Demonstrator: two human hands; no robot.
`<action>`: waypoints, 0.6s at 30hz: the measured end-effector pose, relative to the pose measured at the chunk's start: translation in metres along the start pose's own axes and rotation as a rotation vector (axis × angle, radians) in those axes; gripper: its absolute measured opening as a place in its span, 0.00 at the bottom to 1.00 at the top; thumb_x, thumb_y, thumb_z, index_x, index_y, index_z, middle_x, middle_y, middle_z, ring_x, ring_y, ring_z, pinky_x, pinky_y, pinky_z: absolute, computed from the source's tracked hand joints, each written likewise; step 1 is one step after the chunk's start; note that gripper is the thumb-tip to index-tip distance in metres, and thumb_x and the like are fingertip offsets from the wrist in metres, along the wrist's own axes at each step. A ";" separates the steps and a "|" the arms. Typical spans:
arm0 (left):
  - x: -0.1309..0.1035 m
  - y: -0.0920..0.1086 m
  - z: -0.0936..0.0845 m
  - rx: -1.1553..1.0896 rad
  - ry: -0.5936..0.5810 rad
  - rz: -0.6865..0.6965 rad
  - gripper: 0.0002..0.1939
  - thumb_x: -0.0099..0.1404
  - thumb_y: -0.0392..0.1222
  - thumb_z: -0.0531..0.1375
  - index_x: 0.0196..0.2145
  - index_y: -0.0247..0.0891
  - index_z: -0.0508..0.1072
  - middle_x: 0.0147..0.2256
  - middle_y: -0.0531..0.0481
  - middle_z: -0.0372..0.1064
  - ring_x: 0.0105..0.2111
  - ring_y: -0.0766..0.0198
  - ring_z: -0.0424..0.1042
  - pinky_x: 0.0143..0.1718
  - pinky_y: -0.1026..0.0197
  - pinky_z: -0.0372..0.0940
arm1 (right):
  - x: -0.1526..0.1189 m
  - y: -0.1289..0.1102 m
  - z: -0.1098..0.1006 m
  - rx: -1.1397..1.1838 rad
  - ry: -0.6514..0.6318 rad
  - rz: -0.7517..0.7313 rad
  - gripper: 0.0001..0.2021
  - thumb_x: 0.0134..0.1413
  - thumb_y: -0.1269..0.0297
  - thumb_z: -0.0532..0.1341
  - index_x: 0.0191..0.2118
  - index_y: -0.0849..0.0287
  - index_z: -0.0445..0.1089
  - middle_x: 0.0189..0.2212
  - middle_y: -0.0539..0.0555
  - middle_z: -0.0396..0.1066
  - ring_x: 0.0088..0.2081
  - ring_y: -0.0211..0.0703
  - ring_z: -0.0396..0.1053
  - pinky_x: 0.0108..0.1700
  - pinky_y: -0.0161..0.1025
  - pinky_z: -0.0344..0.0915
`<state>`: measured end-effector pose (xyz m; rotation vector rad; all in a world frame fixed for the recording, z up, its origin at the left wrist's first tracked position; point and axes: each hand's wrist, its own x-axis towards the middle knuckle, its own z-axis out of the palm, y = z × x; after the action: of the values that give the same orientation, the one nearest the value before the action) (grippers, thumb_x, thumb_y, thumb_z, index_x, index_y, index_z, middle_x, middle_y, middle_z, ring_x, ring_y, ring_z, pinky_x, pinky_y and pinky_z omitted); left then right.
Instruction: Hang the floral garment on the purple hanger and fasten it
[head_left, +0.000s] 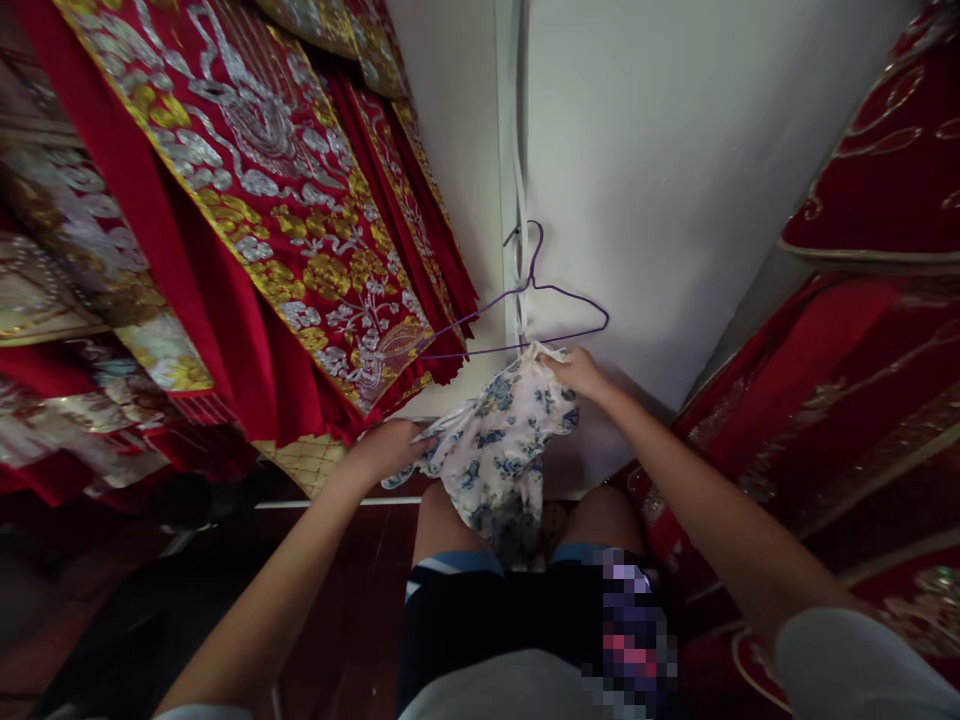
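A white garment with a blue floral print (495, 440) hangs stretched between my two hands, above my knees. My left hand (386, 450) is closed on its left edge. My right hand (577, 372) pinches its upper right corner. Just above the cloth, a thin purple hanger (570, 290) hangs by its hook against the wall, with nothing on it. The hanger's lower bar runs close to the top of the garment, and its left end overlaps red embroidered cloth.
Red costumes with gold and silver embroidery (300, 200) hang at the left. More red embroidered cloth (810, 380) hangs at the right. A pale cable (517, 150) runs down the white wall (637, 130). Dark red floor (360, 590) shows below.
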<state>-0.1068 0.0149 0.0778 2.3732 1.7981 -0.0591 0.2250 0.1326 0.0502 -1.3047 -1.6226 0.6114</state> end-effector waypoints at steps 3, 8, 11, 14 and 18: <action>-0.008 0.010 -0.008 -0.018 0.077 0.023 0.20 0.67 0.53 0.53 0.34 0.37 0.79 0.40 0.39 0.78 0.41 0.51 0.76 0.43 0.57 0.66 | -0.009 0.006 -0.007 0.027 0.107 -0.125 0.15 0.49 0.50 0.62 0.31 0.59 0.72 0.29 0.55 0.74 0.33 0.47 0.70 0.37 0.39 0.64; -0.009 0.021 -0.012 -0.244 0.269 0.131 0.18 0.65 0.54 0.56 0.26 0.41 0.77 0.35 0.43 0.77 0.46 0.49 0.75 0.47 0.55 0.67 | -0.011 0.005 -0.011 0.130 -0.013 -0.147 0.18 0.51 0.47 0.60 0.36 0.58 0.73 0.31 0.52 0.74 0.32 0.43 0.67 0.37 0.37 0.62; -0.005 0.019 -0.016 -0.392 0.359 0.182 0.17 0.64 0.54 0.58 0.25 0.41 0.77 0.32 0.45 0.76 0.43 0.50 0.75 0.46 0.54 0.68 | -0.015 0.007 -0.013 0.131 -0.033 -0.080 0.20 0.50 0.44 0.60 0.24 0.58 0.68 0.21 0.49 0.67 0.25 0.39 0.61 0.31 0.36 0.58; -0.004 0.016 -0.018 -0.447 0.434 0.209 0.17 0.65 0.54 0.58 0.26 0.41 0.77 0.35 0.45 0.76 0.41 0.52 0.75 0.46 0.54 0.67 | -0.029 0.010 -0.027 0.118 0.044 -0.029 0.21 0.48 0.44 0.62 0.22 0.57 0.66 0.18 0.47 0.62 0.23 0.37 0.57 0.27 0.36 0.54; 0.000 0.024 -0.026 -0.455 0.588 0.197 0.15 0.66 0.52 0.57 0.31 0.39 0.74 0.38 0.45 0.75 0.44 0.53 0.74 0.48 0.54 0.67 | -0.051 0.002 -0.054 0.107 0.077 0.011 0.20 0.48 0.44 0.64 0.23 0.57 0.68 0.18 0.47 0.62 0.22 0.37 0.57 0.25 0.35 0.53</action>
<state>-0.0856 0.0130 0.1056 2.3361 1.5220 1.0486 0.2739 0.0768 0.0541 -1.2449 -1.5009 0.6377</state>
